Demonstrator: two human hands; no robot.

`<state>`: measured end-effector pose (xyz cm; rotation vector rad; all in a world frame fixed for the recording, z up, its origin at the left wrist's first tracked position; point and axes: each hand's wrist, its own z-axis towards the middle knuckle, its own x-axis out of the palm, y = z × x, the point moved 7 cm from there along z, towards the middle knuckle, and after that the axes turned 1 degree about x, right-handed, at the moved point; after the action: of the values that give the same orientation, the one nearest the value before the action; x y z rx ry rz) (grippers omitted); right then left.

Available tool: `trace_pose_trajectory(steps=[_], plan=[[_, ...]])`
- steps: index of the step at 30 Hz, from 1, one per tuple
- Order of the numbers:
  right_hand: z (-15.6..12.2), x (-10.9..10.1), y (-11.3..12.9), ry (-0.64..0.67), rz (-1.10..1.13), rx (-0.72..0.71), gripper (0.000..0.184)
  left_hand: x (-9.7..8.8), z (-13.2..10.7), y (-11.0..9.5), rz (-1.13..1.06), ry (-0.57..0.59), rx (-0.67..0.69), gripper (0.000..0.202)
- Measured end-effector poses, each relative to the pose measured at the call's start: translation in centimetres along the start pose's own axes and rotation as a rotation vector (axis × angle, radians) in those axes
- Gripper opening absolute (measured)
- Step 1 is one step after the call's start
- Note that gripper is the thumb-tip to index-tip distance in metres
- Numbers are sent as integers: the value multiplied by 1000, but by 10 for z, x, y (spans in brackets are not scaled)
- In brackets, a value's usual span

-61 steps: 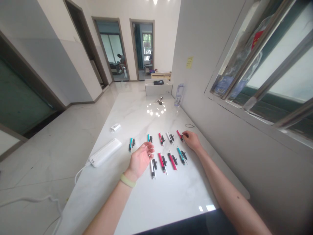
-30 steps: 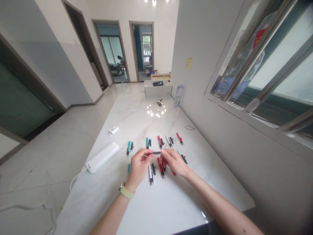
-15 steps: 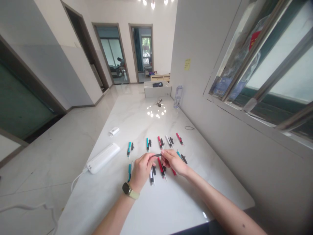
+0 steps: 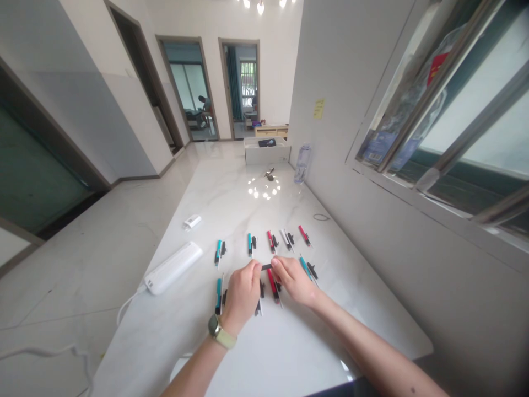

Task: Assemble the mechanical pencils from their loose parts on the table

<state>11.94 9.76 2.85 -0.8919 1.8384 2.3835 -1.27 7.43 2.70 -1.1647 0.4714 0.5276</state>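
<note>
Above the middle of the white table, my left hand (image 4: 247, 286) and my right hand (image 4: 292, 278) pinch the two ends of a short, dark pen part (image 4: 266, 267). Only its middle shows between my fingertips. Around my hands lie taken-apart pens: a teal one (image 4: 218, 295) left of my left hand, a red one (image 4: 272, 284) below the dark part, and another teal one (image 4: 305, 267) beyond my right hand. Farther back are more red, white and teal barrels, such as a red one (image 4: 270, 240), with thin white refills and black caps (image 4: 275, 241) beside them.
At the left edge of the table (image 4: 330, 342) sit a white power strip (image 4: 173, 267) with a cord and a small white adapter (image 4: 192, 221). Farther off are keys (image 4: 269, 175), a box (image 4: 266, 154) and a clear bottle (image 4: 302, 164) by the right wall. A person (image 4: 205, 107) is in a far room.
Both hands have come slightly lower, towards me, and the dark pen part is still between them. My left wrist has turned a little. The pens on the table have not moved.
</note>
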Motion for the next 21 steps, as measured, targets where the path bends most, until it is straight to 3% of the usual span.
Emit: trace_pose_trajectory(steps=[2,6,8,11,14,18,21], plan=[[0,-1,3,5,-85,-63,46,5,0,7,-137,32,-91,39],[-3,0,10,43,-167,-194,43,26,-2,16,-547,240,-308,50],[-3,-2,12,38,-167,-215,44,29,-3,14,-663,283,-335,52],[-2,-10,13,-10,-171,-198,45,17,0,9,-594,177,-248,49],[0,-17,10,-49,-176,-156,46,1,3,5,-378,41,-114,25],[2,-19,2,-41,-153,-91,47,-7,7,-2,-190,-19,69,18],[2,-18,-1,-33,-126,-71,48,-9,8,-2,-141,-36,116,17]])
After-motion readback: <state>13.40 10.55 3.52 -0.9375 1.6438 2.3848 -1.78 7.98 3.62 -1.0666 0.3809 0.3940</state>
